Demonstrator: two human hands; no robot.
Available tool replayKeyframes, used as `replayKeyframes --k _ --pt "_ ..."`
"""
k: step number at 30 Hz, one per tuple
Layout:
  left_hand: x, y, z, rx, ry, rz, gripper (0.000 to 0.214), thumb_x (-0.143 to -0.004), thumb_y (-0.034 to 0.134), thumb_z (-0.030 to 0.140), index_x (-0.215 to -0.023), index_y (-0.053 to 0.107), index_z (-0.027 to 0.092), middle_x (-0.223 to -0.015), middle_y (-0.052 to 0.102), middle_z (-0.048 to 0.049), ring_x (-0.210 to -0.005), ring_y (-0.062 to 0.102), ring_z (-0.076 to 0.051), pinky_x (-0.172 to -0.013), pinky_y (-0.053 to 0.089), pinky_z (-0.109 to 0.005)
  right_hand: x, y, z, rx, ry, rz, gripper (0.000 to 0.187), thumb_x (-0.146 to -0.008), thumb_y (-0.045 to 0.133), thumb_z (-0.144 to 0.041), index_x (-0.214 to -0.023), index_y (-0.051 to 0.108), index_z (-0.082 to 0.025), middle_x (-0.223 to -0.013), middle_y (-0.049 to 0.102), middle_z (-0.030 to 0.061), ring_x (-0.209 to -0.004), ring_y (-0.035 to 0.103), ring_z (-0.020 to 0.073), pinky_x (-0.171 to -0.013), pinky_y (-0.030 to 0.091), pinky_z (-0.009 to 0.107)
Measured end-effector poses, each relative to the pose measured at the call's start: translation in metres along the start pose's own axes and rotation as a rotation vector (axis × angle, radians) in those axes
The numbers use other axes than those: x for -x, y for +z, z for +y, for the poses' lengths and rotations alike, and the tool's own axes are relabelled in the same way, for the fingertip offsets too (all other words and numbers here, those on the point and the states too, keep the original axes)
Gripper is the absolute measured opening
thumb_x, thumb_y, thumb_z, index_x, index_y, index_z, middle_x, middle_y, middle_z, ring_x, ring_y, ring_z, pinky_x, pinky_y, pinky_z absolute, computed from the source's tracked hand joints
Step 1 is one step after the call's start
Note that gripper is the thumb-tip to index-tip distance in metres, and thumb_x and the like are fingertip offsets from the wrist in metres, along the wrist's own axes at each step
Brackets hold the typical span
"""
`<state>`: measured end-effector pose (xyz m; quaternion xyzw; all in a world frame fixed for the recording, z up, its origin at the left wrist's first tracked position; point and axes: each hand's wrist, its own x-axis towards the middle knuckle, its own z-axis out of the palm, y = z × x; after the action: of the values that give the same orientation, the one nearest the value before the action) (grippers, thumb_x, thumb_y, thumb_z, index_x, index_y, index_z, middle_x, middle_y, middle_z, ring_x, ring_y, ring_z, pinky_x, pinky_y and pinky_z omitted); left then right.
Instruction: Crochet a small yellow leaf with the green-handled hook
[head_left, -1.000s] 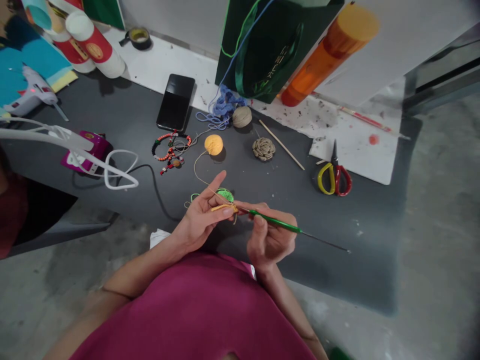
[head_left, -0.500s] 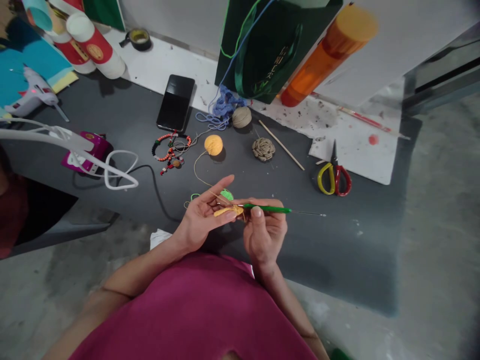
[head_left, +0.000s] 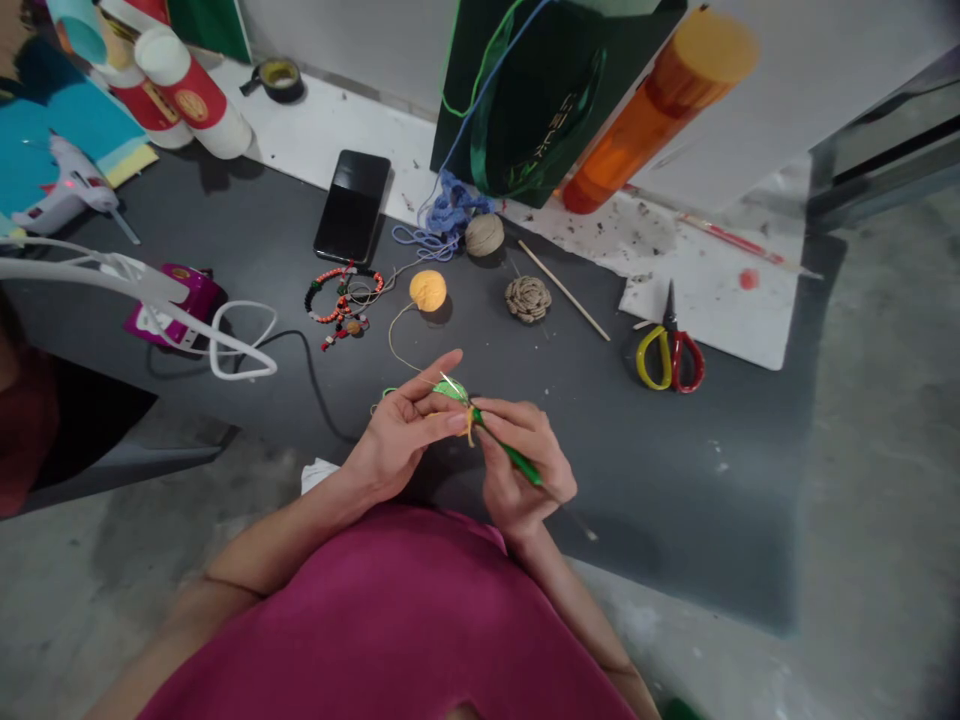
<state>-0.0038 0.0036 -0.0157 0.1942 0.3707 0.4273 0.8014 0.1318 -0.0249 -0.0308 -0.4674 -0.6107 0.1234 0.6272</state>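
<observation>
My left hand [head_left: 405,440], centre of frame: thumb and fingertips pinching small yellow crochet piece [head_left: 469,428], index finger stretched out above it. My right hand [head_left: 521,470] just right of it: fingers pressed around green crochet hook [head_left: 517,462], metal tip pointing up-left over piece, handle slanting toward lower right. Green yarn bit [head_left: 450,390] just behind fingertips. Yellow strand [head_left: 389,341] runs up to yarn ball [head_left: 427,290] on grey mat [head_left: 712,470], above hands. Scissors [head_left: 670,358] well apart at right.
</observation>
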Motion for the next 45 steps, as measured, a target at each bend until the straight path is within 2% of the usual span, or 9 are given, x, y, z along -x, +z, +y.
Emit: replayKeyframes --k 6,10,19,25,29,32,39,41,45 --pt "0.001 -0.001 0.001 -0.007 -0.072 0.0 0.083 -0.065 0.096 0.025 -0.142 0.066 0.025 -0.082 0.074 0.0025 -0.079 0.07 -0.012 -0.082 0.053 -0.027 0.013 -0.002 0.0 -0.152 0.379 0.124 0.005 -0.097 0.063 -0.023 -0.101 0.066 -0.023 -0.086 0.077 0.0011 -0.069 0.075 0.015 -0.064 0.06 0.031" --pt "0.002 0.0 0.002 -0.037 -0.005 0.002 0.085 -0.065 0.095 0.025 -0.144 0.064 0.024 -0.077 0.071 0.0046 -0.076 0.067 -0.011 -0.082 0.055 -0.027 0.014 -0.007 0.0 -0.141 0.421 0.132 0.005 -0.099 0.059 -0.026 -0.103 0.062 -0.024 -0.085 0.071 -0.0017 -0.057 0.066 0.0099 -0.057 0.055 0.026" --pt "0.003 -0.001 0.004 -0.035 0.056 -0.03 0.068 -0.066 0.095 0.025 -0.13 0.075 0.023 -0.075 0.068 0.003 -0.071 0.061 -0.009 -0.074 0.052 -0.023 0.001 -0.006 -0.004 -0.346 0.488 0.062 0.007 -0.106 0.046 -0.03 -0.102 0.053 -0.03 -0.07 0.074 -0.0038 -0.052 0.069 0.0145 -0.047 0.048 0.026" --pt "0.004 -0.001 0.001 -0.051 0.066 -0.082 0.06 -0.07 0.093 0.024 -0.128 0.077 0.025 -0.076 0.069 0.0026 -0.071 0.063 -0.01 -0.074 0.053 -0.024 -0.004 -0.001 -0.009 -0.539 0.701 0.109 0.013 -0.1 0.06 -0.04 -0.094 0.061 -0.029 -0.066 0.075 -0.0043 -0.053 0.07 0.0153 -0.053 0.055 0.028" --pt "0.006 -0.001 -0.001 -0.095 0.096 -0.081 0.061 -0.073 0.091 0.022 -0.131 0.075 0.029 -0.088 0.073 0.0011 -0.079 0.066 -0.011 -0.081 0.056 -0.027 0.005 0.005 -0.005 -0.529 0.669 0.112 0.014 -0.093 0.072 -0.041 -0.092 0.066 -0.028 -0.076 0.078 -0.0037 -0.059 0.073 0.0148 -0.058 0.06 0.029" --pt "0.006 0.0 -0.002 -0.099 0.125 -0.058 0.058 -0.073 0.091 0.023 -0.129 0.076 0.029 -0.089 0.073 0.0014 -0.079 0.066 -0.011 -0.078 0.056 -0.026 0.008 0.003 -0.003 -0.473 0.586 0.07 0.006 -0.097 0.066 -0.034 -0.099 0.067 -0.029 -0.084 0.081 -0.0021 -0.065 0.076 0.0148 -0.056 0.059 0.027" --pt "0.005 0.001 -0.002 -0.067 0.122 0.018 0.073 -0.07 0.094 0.024 -0.139 0.069 0.026 -0.08 0.073 0.003 -0.075 0.066 -0.009 -0.08 0.055 -0.022 0.003 -0.009 0.004 -0.029 -0.042 -0.123 0.033 -0.09 0.072 -0.012 -0.116 0.074 -0.033 -0.109 0.085 0.0033 -0.087 0.082 0.0213 -0.067 0.062 0.036" --pt "0.005 0.001 -0.001 -0.035 0.069 0.018 0.075 -0.07 0.094 0.021 -0.14 0.068 0.025 -0.078 0.073 0.0041 -0.075 0.066 -0.008 -0.082 0.055 -0.023 0.005 -0.006 0.004 -0.061 0.023 -0.081 0.032 -0.089 0.073 -0.012 -0.114 0.075 -0.033 -0.108 0.085 0.0029 -0.085 0.081 0.0202 -0.069 0.062 0.037" --pt "0.004 0.001 -0.001 0.043 -0.063 0.0 0.076 -0.067 0.094 0.018 -0.139 0.069 0.025 -0.08 0.074 0.0039 -0.075 0.067 -0.008 -0.085 0.054 -0.025 0.014 0.005 0.001 -0.336 0.366 0.08 0.012 -0.095 0.069 -0.022 -0.1 0.075 -0.031 -0.09 0.082 -0.001 -0.081 0.078 0.0167 -0.071 0.063 0.034"
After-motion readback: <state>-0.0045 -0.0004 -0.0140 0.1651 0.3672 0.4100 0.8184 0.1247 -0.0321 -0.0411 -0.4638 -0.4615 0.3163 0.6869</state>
